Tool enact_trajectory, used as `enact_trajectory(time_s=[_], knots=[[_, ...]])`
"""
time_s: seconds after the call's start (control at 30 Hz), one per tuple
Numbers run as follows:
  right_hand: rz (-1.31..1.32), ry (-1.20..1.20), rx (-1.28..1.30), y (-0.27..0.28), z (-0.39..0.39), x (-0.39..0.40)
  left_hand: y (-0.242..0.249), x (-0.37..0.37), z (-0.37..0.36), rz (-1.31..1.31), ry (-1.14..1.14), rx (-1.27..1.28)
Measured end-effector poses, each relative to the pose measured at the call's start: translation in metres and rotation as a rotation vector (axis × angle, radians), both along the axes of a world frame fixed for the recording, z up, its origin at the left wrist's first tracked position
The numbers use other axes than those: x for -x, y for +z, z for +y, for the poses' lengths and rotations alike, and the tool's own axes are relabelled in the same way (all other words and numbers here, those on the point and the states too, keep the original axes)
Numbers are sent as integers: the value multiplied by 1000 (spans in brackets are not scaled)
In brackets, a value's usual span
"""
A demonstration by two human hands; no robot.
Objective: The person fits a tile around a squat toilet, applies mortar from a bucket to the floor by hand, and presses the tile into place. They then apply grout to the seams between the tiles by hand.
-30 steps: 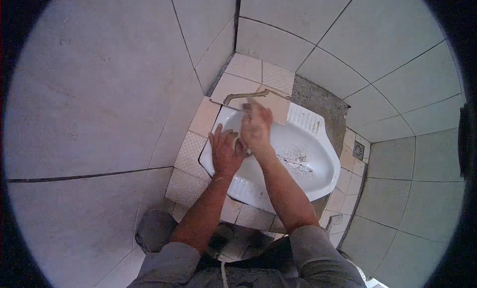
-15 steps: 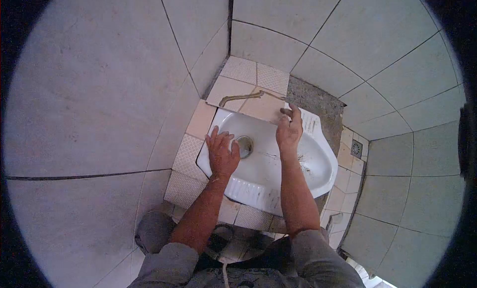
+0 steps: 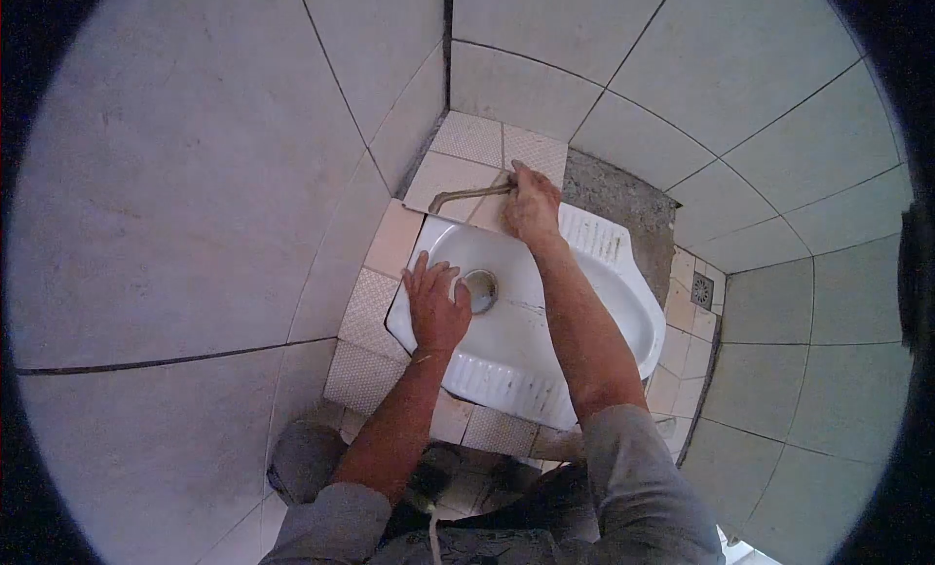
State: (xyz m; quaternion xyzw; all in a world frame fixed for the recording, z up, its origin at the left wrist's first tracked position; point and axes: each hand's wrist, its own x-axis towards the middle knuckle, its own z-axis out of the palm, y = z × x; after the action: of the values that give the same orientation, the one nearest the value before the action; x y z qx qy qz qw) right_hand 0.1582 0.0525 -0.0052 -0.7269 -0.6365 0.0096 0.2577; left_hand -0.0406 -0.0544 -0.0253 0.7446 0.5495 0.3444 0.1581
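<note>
A white squat toilet pan (image 3: 506, 385) is set in the tiled floor, its round drain hole (image 3: 480, 290) toward the left end. My left hand (image 3: 436, 307) lies with fingers spread over the pan's left end, beside the hole. Beyond the pan's far edge, a slim tool with a bent, brownish handle (image 3: 467, 193) lies across the floor tiles. My right hand (image 3: 534, 207) has its fingers curled at the tool's right end, and it covers the rest of the tool.
Bare rough cement (image 3: 618, 200) shows behind the pan at the right. A square floor drain (image 3: 701, 290) sits further right. Tiled walls close in on the left (image 3: 195, 205), at the back and on the right. Patterned floor tiles (image 3: 365, 375) border the pan.
My right hand has moved left and away from me, from over the pan's far rim to the tool on the tiles. My left hand has stayed in place.
</note>
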Motion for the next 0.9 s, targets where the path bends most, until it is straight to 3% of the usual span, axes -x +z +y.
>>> enact_trajectory(time_s=[0.17, 0.23, 0.47, 0.67, 0.83, 0.9], knots=[[-51, -52, 15, -4, -7, -12, 1, 0, 0, -4, 13, -6], [-38, -100, 143, -4, -14, -21, 2, -1, 0, -14, 15, 1], [-91, -192, 38, -11, -33, -38, 1, -1, 0, 10, 19, -13], [-11, -298, 277, -4, -35, -44, 2, 0, -1, 17, 8, -4], [-109, -291, -86, -11, -44, -39, 1, 0, 0, -6, 5, 4], [-54, -243, -60, -4, -36, -33, 2, 0, 0, -8, 9, 23]])
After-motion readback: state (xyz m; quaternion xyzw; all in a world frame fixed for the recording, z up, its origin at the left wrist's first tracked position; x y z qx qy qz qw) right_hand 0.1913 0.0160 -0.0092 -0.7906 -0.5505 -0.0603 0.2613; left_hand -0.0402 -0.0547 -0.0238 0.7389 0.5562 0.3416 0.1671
